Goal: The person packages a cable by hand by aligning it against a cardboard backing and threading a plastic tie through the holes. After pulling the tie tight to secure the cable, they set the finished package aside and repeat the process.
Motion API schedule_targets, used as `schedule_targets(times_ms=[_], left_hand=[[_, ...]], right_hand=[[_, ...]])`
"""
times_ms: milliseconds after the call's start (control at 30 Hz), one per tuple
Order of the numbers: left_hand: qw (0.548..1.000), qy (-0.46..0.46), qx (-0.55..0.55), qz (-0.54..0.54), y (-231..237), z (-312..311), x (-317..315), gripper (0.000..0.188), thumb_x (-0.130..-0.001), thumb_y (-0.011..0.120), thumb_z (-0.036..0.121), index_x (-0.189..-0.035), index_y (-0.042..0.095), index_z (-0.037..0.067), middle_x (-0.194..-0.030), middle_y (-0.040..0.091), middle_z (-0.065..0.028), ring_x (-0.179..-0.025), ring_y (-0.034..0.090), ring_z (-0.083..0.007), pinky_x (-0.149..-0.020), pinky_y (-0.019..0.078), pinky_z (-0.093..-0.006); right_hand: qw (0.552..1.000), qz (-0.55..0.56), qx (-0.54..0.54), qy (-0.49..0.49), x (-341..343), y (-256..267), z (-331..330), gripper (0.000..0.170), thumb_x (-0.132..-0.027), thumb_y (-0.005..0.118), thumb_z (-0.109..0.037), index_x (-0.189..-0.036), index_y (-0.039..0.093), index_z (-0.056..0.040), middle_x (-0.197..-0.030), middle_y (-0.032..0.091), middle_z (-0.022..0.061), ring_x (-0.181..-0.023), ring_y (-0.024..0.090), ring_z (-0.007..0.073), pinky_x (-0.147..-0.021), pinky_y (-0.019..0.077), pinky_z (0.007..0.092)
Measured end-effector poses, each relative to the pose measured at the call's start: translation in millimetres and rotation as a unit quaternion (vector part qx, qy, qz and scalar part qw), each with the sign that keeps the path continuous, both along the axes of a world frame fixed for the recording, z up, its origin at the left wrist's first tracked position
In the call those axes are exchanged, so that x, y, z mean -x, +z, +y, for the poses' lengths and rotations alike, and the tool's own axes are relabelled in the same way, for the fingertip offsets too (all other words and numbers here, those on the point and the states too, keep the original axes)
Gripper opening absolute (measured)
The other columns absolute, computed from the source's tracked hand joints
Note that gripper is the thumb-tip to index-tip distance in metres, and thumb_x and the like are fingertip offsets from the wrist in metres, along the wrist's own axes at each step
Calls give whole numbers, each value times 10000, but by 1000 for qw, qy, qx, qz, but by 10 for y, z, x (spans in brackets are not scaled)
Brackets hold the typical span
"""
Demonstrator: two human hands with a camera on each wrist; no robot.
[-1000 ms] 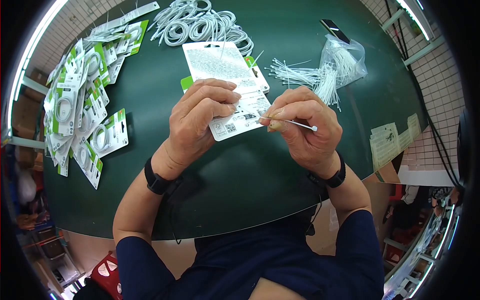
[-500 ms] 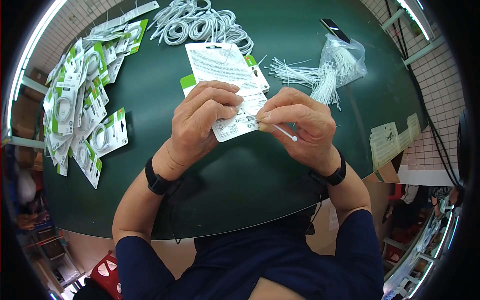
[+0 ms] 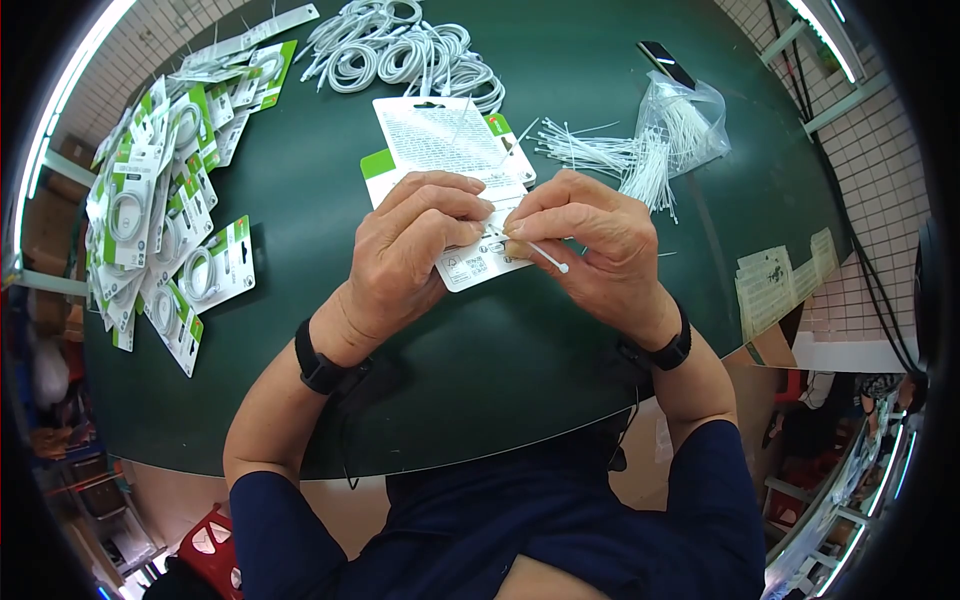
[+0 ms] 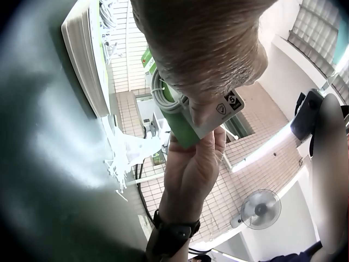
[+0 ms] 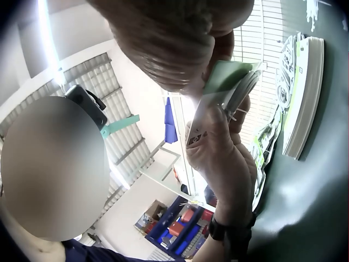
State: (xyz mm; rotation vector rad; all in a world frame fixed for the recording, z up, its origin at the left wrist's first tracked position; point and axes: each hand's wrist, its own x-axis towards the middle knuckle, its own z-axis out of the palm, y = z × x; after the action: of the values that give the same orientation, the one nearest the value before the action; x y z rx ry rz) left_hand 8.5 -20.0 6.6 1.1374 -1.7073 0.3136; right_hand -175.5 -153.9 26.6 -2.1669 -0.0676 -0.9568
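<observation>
My left hand (image 3: 405, 255) grips a white and green packaging card (image 3: 468, 268), printed back upward. Against the card's other face lies a coil of grey-white cable (image 4: 163, 101), seen in the left wrist view. My right hand (image 3: 605, 245) pinches a white cable tie (image 3: 546, 257) at the card's right side. The tie's small head sticks out toward the lower right, below the right fingers; its other end lies over the card between the two hands. Behind the hands stands a thick stack of cards (image 3: 430, 135), its top one full of small print.
Many carded cables (image 3: 130, 215) are heaped along the left of the green table (image 3: 450, 390). Loose cable coils (image 3: 400, 50) lie at the back. Loose cable ties (image 3: 590, 150) spill from a clear bag (image 3: 705, 110) at the right, beside a phone (image 3: 668, 62).
The right hand has moved left toward the left hand, bringing the tie's head left and slightly down. The left hand and its card have shifted slightly right.
</observation>
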Motion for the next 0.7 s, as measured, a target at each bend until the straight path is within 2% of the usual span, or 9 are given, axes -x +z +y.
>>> schedule_targets(times_ms=[133,233,400,500,533,633,667,700], left_hand=[[1000,5,9,-18,60,17,92,298,-696,858,32,-846,601,43,-991,743,-112,-982,756,-307,-758,616,-370],[993,38,25,-107,187,107,227,238,-673,810,54,-839,642,32,-959,741,-112,-919,760,-282,-697,611,-351],[984,78,-47,-153,552,410,502,288,-687,839,23,-935,693,22,-986,772,-132,-933,770,-312,-777,616,-357],[982,71,-42,-172,674,451,558,225,-801,808,46,-997,707,5,-948,767,-132,-860,765,-305,-742,605,-334],[982,68,-44,-172,634,418,568,225,-801,808,46,-997,707,5,-948,767,-132,-860,765,-305,-742,605,-334],[998,-43,-8,37,407,250,603,129,-828,761,26,-948,719,5,-889,728,-134,-787,739,-247,-656,565,-297],[998,-46,-11,38,403,270,615,129,-828,761,26,-948,719,5,-889,728,-134,-787,739,-247,-656,565,-297],[991,-40,-61,110,398,302,628,110,-888,738,39,-989,718,-1,-897,733,-134,-798,737,-231,-679,566,-290]], right_hand=[[995,70,-72,20,48,159,-44,172,-796,864,44,-917,788,-51,-903,746,72,-819,696,154,-675,519,261],[978,142,-124,85,140,306,-119,140,-795,871,14,-897,797,-48,-882,736,67,-808,685,145,-675,504,251],[952,184,-196,146,247,439,-154,137,-796,878,-23,-905,798,-48,-872,728,63,-801,670,137,-685,495,250],[920,196,-274,201,275,473,-139,109,-810,876,-48,-882,795,-41,-858,721,62,-769,649,130,-676,481,254],[920,195,-276,199,273,450,-139,109,-810,876,-48,-882,795,-41,-858,721,62,-769,649,130,-676,481,254],[888,155,-348,257,242,303,-158,131,-833,860,-58,-931,781,-20,-863,713,60,-765,628,118,-679,468,234],[888,154,-351,255,228,269,-158,131,-833,860,-58,-931,781,-20,-863,713,60,-765,628,118,-679,468,234],[882,146,-381,234,206,240,-159,140,-843,849,-52,-953,772,-12,-868,707,58,-771,623,116,-685,465,231]])
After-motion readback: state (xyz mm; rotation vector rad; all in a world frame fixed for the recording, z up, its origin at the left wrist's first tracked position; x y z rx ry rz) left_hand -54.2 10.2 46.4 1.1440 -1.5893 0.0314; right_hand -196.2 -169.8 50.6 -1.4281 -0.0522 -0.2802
